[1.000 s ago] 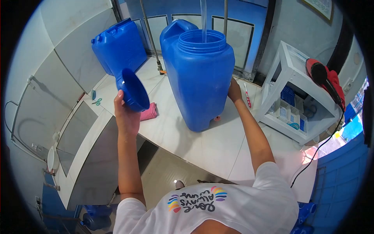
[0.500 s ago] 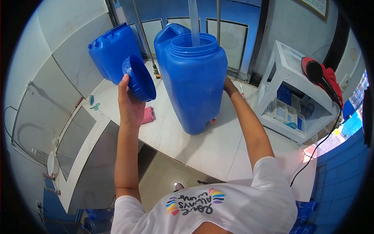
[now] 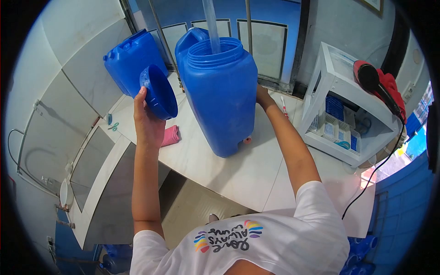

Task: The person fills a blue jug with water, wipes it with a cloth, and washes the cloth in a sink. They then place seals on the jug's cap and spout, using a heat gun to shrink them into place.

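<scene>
My left hand (image 3: 149, 123) is closed on the rim of a round blue screw lid (image 3: 160, 94), held tilted with its hollow side facing right. In front of me a tall blue plastic water container (image 3: 222, 101) stands on the white counter, its wide threaded mouth uncapped. A clear, stream-like column (image 3: 211, 23) comes down from above into that mouth. My right hand (image 3: 263, 94) is at the far right side of the container, its fingers hidden behind it. Near my left wrist lies a folded pink cloth (image 3: 171, 135).
Another blue container (image 3: 135, 62) stands at the back left. Small green scissors (image 3: 114, 126) lie on the white counter (image 3: 238, 181). On the right, a white shelf unit (image 3: 350, 87) holds baskets, with a black-and-red hair dryer (image 3: 370, 82) and its hanging cord on top.
The container and the lid in my left hand appear slightly farther left, partly because the view has shifted. Both hands keep their places at the lid and the container.
</scene>
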`<act>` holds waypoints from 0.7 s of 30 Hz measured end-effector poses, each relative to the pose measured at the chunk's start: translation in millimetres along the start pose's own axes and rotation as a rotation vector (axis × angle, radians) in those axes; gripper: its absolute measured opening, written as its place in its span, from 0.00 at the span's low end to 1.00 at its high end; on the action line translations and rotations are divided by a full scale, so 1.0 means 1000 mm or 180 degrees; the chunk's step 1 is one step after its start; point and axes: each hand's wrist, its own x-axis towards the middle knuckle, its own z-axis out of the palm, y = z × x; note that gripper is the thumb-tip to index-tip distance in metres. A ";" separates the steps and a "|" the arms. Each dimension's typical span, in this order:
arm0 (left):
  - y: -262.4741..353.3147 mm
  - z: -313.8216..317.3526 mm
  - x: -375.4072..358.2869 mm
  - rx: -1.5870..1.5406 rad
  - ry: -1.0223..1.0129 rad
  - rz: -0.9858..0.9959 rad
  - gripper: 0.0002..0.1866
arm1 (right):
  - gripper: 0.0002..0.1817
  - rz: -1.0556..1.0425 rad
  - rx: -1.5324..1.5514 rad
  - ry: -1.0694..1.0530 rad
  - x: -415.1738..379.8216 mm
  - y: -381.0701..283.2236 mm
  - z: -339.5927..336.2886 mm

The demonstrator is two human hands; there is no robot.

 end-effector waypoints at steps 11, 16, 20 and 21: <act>-0.007 0.011 -0.001 0.0050 -0.0050 0.0005 0.33 | 0.20 0.0269 -0.0663 -0.0301 -0.020 -0.029 -0.022; -0.008 0.019 0.001 0.0049 -0.0024 0.0018 0.33 | 0.22 0.0389 -0.0986 -0.0072 -0.039 -0.044 -0.027; -0.007 0.026 0.008 0.0013 -0.0022 0.0205 0.33 | 0.23 0.0066 -0.0815 0.0476 -0.049 -0.025 -0.011; -0.006 0.027 0.011 0.0018 -0.0063 0.0277 0.33 | 0.23 0.0082 -0.0601 0.0635 -0.056 -0.025 -0.011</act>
